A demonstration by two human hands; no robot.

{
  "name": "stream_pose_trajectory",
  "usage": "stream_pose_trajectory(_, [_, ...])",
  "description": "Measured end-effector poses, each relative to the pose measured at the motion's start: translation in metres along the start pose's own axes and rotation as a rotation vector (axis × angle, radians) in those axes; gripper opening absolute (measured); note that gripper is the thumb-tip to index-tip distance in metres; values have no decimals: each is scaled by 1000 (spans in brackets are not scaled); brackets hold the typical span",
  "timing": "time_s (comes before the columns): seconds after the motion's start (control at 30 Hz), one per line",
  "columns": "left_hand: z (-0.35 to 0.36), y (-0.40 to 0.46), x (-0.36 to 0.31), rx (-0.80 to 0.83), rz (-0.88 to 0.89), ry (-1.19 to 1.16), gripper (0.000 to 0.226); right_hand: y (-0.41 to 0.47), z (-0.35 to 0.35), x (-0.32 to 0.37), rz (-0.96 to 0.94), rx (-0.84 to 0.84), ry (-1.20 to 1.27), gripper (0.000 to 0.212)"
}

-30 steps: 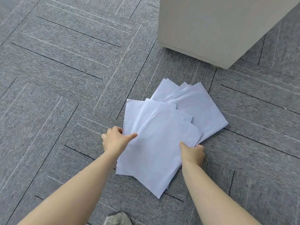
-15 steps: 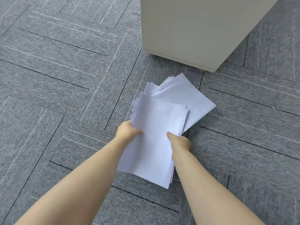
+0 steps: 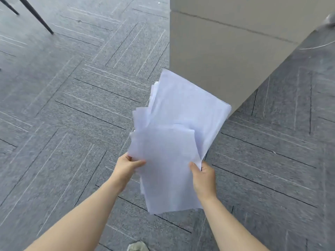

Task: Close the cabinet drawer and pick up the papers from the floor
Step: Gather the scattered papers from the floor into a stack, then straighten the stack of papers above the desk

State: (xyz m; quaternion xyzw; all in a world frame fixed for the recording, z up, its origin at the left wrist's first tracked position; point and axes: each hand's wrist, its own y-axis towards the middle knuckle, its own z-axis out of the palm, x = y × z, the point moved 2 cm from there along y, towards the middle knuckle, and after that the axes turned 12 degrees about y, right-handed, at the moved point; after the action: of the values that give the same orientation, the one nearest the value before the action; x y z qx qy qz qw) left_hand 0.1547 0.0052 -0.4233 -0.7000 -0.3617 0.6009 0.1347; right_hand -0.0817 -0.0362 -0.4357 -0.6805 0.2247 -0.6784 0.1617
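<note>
A loose, uneven sheaf of thin white papers (image 3: 174, 142) is held in the air above the grey carpet floor (image 3: 72, 115), in front of a smooth beige cabinet (image 3: 226, 51). The left hand (image 3: 126, 168) and right hand (image 3: 204, 175) pinch its lower side edges. The sheets look light, floppy and slippery, so gripping both sides seems wise.

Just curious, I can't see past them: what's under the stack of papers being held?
Around the papers, grey carpet floor shows, with the beige cabinet behind their top edge. Whatever lies directly beneath them is covered.
</note>
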Motion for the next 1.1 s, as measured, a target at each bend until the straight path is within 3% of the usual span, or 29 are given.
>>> stream_pose_trajectory(0.1, [-43, -54, -101, -32, 84, -54, 24, -51, 10, 116, -50, 94, 49, 26])
stream_pose_trajectory(0.2, [-75, -101, -206, -50, 185, -78, 8, -99, 21, 248, -147, 163, 76, 11])
stream_pose_trajectory(0.23, [-84, -119, -242, -52, 210, -60, 10, -114, 23, 292, -188, 180, 94, 12])
stream_pose_trajectory(0.33, [-108, -165, -346, -36, 238, -28, 43, -155, 28, 416, -290, 195, 175, 20])
stream_pose_trajectory(0.5, [-121, -224, -506, 129, 363, 24, 39, -188, 17, 579, -420, 88, 283, 15])
stream_pose_trajectory(0.63, [-119, -237, -603, 288, 469, 132, 66, -180, -12, 664, -506, 10, 359, 11])
stream_pose_trajectory(0.8, [-70, -233, -721, 378, 617, 99, 41, -143, -61, 728, -568, 10, 404, 14])
stream_pose_trajectory(0.9, [-18, -223, -781, 235, 729, 128, 30, -103, -86, 761, -575, -3, 437, 13])
stream_pose_trajectory(1.03, [48, -184, -824, 36, 662, -81, 17, -43, -108, 811, -600, 30, 487, 19])
stream_pose_trajectory(1.1, [76, -165, -839, 5, 649, -183, 32, -13, -116, 831, -618, 37, 488, 16])
